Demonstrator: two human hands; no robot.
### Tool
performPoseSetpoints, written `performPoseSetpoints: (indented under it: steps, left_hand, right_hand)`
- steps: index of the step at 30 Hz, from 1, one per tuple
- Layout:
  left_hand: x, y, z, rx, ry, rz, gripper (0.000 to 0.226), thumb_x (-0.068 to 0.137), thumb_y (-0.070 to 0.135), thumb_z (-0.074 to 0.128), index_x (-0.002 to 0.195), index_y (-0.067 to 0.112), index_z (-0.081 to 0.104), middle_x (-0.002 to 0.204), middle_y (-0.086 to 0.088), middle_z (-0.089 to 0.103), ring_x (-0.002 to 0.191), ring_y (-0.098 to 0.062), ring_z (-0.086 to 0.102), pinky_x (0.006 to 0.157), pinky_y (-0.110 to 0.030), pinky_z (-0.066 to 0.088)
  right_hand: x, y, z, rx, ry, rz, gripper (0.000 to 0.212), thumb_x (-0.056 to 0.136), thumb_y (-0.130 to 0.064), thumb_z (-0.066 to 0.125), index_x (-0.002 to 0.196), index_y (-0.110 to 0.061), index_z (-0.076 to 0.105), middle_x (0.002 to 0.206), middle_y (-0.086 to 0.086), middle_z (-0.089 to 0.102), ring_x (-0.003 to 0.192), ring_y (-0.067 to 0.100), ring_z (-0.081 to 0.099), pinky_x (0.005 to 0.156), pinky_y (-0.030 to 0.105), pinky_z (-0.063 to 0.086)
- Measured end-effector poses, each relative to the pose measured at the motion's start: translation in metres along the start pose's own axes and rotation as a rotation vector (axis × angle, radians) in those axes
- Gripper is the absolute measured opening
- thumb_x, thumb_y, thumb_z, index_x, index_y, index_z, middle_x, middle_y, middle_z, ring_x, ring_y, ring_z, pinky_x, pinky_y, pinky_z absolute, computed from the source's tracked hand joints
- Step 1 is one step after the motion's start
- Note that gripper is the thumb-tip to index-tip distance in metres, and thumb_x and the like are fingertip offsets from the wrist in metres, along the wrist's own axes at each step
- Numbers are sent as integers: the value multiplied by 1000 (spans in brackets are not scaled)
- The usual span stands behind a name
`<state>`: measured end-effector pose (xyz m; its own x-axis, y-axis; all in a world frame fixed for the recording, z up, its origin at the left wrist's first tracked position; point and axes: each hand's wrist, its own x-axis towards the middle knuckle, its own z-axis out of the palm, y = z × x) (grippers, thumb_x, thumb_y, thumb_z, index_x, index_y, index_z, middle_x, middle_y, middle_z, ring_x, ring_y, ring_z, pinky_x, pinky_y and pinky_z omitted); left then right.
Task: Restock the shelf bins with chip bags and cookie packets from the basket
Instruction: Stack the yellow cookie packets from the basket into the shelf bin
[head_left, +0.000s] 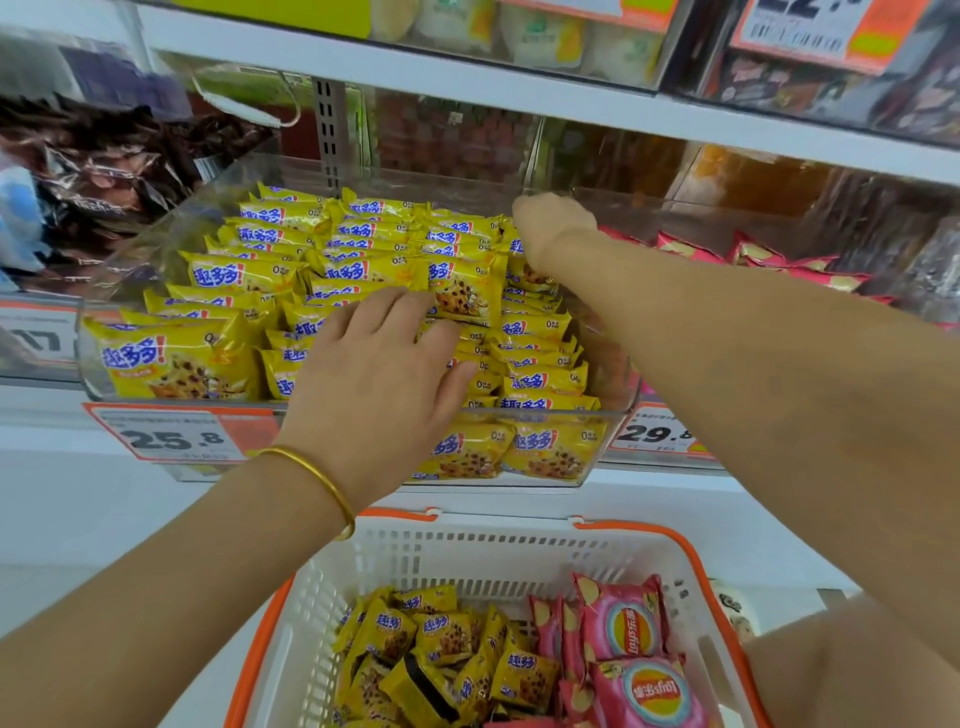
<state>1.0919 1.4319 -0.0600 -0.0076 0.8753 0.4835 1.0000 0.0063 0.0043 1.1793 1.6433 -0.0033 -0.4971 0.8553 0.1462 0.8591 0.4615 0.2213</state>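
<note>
Risk: heaped cookie packets (244, 275) spilling over bin (621, 384) front, just below left hand (379, 364), if shoved unevenly. Left hand: fingers spread, laid flat on packets. Right hand (550, 228): beyond left, at far bin corner (fingers hidden, grip unclear). Basket (467, 540) beneath both wrists, holding more packets and chip bags (623, 623).

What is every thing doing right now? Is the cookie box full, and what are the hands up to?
Cookie bin: almost full of yellow packets.
Chip bin: partly filled with pink bags.
Basket: partly filled, both kinds inside.
Left hand: flat on the packets, fingers straight.
Right hand: at the bin's back; fingers hidden.
</note>
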Motion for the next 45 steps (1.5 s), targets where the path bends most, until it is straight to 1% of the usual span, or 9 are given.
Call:
performPoseSetpoints:
  steps: [9,13,17,20,24,27,34,39,45]
  left_hand:
    - [-19,20,-26,-101,277,213,29,93,26,44,98,8,66,112,-9,64,103,-35,57,83,-46,42]
    - [-51,41,-16,-111,133,375,22,91,19,48,93,6,66,98,-11,64,88,-35,58,71,-47,43]
    - [-78,44,14,-67,-107,445,20,85,18,50,90,8,67,96,-8,64,87,-31,57,71,-40,41]
    - [-84,43,32,-76,-265,412,31,86,22,40,93,8,67,95,-9,64,86,-31,58,70,-45,50]
    - [-82,42,49,-57,-352,380,32,83,22,40,92,9,67,95,-8,64,84,-30,58,67,-43,52]
    - [-81,40,57,-64,-395,375,33,82,23,39,91,9,67,95,-9,64,84,-30,59,66,-42,52]
    - [-82,36,67,-86,-589,337,44,83,29,27,93,11,66,94,-8,64,81,-28,61,63,-46,53]
    - [-86,43,68,-148,-861,119,41,97,42,40,132,22,45,130,0,52,118,-19,50,95,-38,43]
    - [-69,54,47,-383,-884,-69,37,88,43,59,115,18,54,106,1,59,89,-15,54,72,-27,40]
  right_hand:
    - [-143,24,-53,490,239,-121,27,82,3,55,103,-13,61,99,3,63,93,17,60,81,27,46]
    - [-240,24,-7,937,-228,-269,24,83,2,61,96,-18,61,85,2,66,70,14,65,67,27,53]
    - [-236,-13,137,537,-724,-321,18,89,-7,55,104,-9,63,98,2,62,87,21,61,68,28,44]
    - [-243,-34,240,381,-778,-298,19,89,3,46,104,-1,57,86,8,59,69,19,54,53,28,41]
    - [-276,-42,315,297,-774,-300,55,85,10,43,138,-2,32,120,22,51,112,38,49,77,43,46]
    - [-284,-45,330,253,-787,-288,53,88,9,41,139,-1,29,125,22,50,119,39,46,86,46,45]
    - [-265,-33,307,427,-754,-281,18,91,4,48,107,-4,52,110,16,55,96,31,58,73,36,44]
    - [-243,-17,220,803,-691,-229,15,93,-15,56,106,-12,50,88,-1,49,79,15,45,62,26,36]
    - [-260,-1,127,1357,-537,-100,15,90,-18,62,102,-14,54,80,8,60,64,16,54,57,32,40]
